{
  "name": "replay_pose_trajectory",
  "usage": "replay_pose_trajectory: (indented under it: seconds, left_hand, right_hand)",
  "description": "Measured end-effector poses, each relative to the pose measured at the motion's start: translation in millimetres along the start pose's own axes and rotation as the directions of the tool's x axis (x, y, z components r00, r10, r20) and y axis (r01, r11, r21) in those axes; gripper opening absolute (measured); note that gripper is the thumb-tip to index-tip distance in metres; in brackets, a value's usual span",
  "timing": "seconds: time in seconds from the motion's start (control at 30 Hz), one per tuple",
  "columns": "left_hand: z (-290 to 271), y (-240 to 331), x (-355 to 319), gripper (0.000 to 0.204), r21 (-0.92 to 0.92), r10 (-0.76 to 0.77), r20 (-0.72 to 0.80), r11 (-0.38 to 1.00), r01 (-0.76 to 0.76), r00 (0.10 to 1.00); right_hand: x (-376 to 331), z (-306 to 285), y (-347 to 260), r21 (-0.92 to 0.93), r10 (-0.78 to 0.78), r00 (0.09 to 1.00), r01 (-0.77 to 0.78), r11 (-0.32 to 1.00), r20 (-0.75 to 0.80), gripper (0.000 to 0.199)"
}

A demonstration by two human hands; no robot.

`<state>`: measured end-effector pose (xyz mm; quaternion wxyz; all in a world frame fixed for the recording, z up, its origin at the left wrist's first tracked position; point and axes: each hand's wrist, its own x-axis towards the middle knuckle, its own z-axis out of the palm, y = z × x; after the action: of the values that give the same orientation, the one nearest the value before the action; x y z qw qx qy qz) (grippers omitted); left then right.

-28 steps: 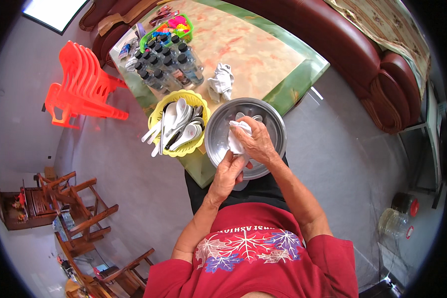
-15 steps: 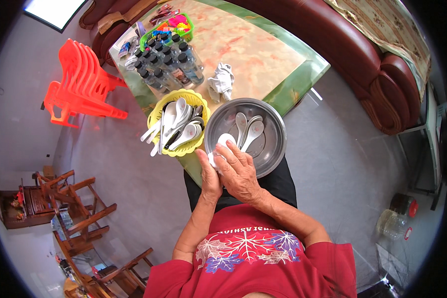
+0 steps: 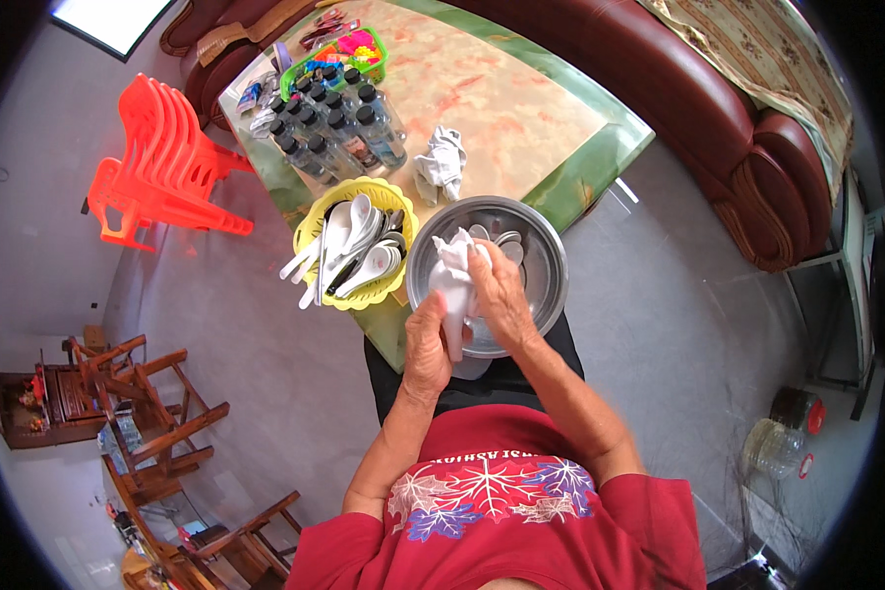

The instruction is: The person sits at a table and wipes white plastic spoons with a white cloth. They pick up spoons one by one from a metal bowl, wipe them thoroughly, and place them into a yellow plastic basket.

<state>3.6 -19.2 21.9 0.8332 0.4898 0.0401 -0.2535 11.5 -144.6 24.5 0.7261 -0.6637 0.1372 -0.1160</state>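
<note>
Over the near left part of a grey metal basin (image 3: 559, 285), both my hands are closed together around a white cloth (image 3: 450, 267). My left hand (image 3: 427, 349) grips a white soup spoon (image 3: 454, 339); its handle points down toward me and its bowl is covered by the cloth. My right hand (image 3: 501, 295) pinches the cloth from the other side. Several white soup spoons (image 3: 509, 248) lie in the basin, partly hidden behind my right hand. Left of the basin, a yellow plastic basket (image 3: 391, 285) holds several white spoons and some dark-handled utensils.
A crumpled white cloth (image 3: 442, 162) lies on the marbled table (image 3: 521, 108) behind the basin. Clear bottles with black caps (image 3: 339, 133) stand together beyond the basket, near a green basket (image 3: 382, 64). Red stacked chairs (image 3: 172, 162) stand at left; a dark red sofa (image 3: 678, 93) is at far right.
The cloth has come up over the spoon's bowl, which showed bare before. My right hand has moved right and slightly up, and the spoon's handle now shows below the cloth.
</note>
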Motion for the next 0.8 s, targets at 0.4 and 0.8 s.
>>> replay_pose_trajectory:
  seconds: [0.4,0.8]
  left_hand:
    - [-14,-6,15,0.046,-0.416,-0.094,-0.011,0.906,0.081,0.996]
    - [3,-3,10,0.045,-0.15,0.072,-0.106,0.985,-0.087,0.992]
  right_hand:
    - [-47,8,16,-0.151,-0.138,0.975,0.165,0.975,0.175,0.025]
    - [-53,2,14,-0.62,-0.541,0.784,0.595,0.512,0.304,0.025]
